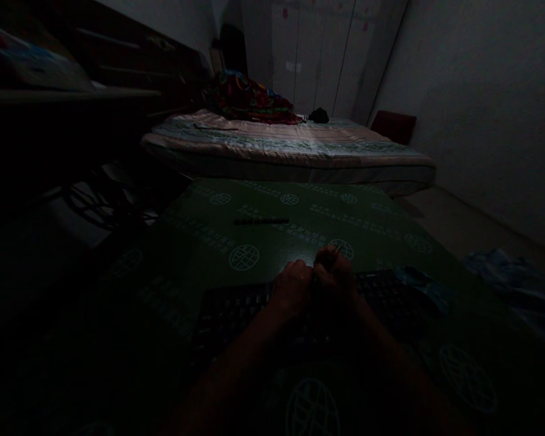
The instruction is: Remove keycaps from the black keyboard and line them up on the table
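Note:
A black keyboard (236, 306) lies on the green table in front of me, its middle covered by my hands and forearms. Over its back edge my left hand (294, 283) is closed, fingers curled, close beside the right one. My right hand (335, 275) is also closed, with a thin dark tip showing above its fingers. The room is too dark to make out what either hand holds. Farther back on the table lies a short row of small black pieces (261, 221) that look like keycaps.
A crumpled bluish cloth (424, 287) rests at the keyboard's right end. The green tabletop (200, 242) bears white globe prints. Beyond it stands a bed (272, 142) with a dark red floral blanket (249, 100). More cloth (513, 281) lies to the right, past the table's edge.

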Tool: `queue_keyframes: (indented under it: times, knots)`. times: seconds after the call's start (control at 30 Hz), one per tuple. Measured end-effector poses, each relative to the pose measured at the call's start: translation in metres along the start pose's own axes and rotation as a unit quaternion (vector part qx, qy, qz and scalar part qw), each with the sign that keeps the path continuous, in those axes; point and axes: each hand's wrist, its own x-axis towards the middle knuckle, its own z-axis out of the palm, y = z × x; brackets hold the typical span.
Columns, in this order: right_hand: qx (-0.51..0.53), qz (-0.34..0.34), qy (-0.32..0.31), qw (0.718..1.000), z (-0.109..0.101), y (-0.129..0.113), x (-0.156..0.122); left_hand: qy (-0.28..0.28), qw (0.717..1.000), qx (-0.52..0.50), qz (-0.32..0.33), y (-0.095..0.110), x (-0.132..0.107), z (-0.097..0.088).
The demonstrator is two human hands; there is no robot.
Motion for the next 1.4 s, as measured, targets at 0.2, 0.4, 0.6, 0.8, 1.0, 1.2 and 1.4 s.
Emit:
queue_keyframes:
  times: [0.2,0.4,0.6,0.8,1.0,1.2,1.4]
  knots:
    - [0.043,0.007,0.047,0.998,0.001,0.006,0.002,0.018,1.0,-0.005,0.019,-0.003,-0.001,0.003]
    - [0.086,-0.007,0.065,0.994,0.002,0.004,0.003,0.049,0.996,-0.073,0.012,-0.006,0.0,0.007]
    - [0.06,-0.047,-0.015,0.997,-0.005,-0.01,0.004,0.048,0.933,-0.356,-0.004,-0.017,-0.002,0.001]
    - [-0.004,-0.119,-0.063,0.991,-0.013,-0.023,0.006,0.014,0.824,-0.565,-0.045,-0.027,-0.004,-0.011]
    - [-0.007,-0.125,-0.065,0.99,-0.013,-0.032,0.004,-0.005,0.782,-0.617,-0.089,-0.03,-0.007,-0.019]
    - [0.111,-0.007,-0.006,0.994,-0.011,-0.037,0.003,0.04,0.713,-0.683,-0.152,-0.029,-0.007,-0.017]
    - [0.154,0.058,-0.005,0.986,-0.014,-0.05,0.005,0.067,0.638,-0.748,-0.172,-0.025,-0.006,-0.017]
